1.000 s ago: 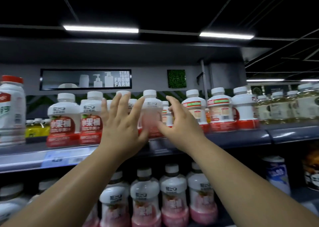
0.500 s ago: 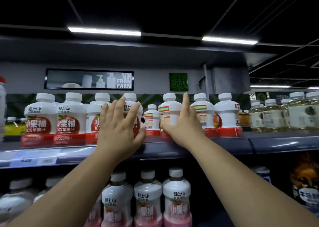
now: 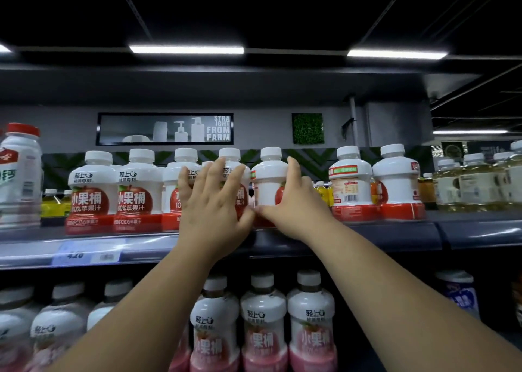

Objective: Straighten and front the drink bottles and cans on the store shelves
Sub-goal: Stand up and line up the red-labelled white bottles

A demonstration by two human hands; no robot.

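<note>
A row of squat white apple-juice bottles with red bases stands along the front of the upper shelf (image 3: 367, 234). My left hand (image 3: 214, 202) lies flat with straight, spread fingers against the fronts of two of them (image 3: 234, 168). My right hand (image 3: 293, 202) wraps round the lower right side of the neighbouring bottle (image 3: 268, 185), thumb at its base; that bottle's label faces partly away. Two more bottles (image 3: 350, 185) stand further right with their labels turned sideways, and two (image 3: 93, 190) at the left face forward.
A tall white bottle with a red cap (image 3: 19, 173) stands at the far left. Pale yellow drink bottles (image 3: 477, 182) fill the shelf's right end. Pink-based bottles (image 3: 262, 323) line the lower shelf. A price tag (image 3: 87, 254) sits on the shelf edge.
The view has shifted, so the bottles appear further right. My right hand moved from a flat touch to holding the side of a bottle at the shelf front. My left hand stays spread on the bottles.
</note>
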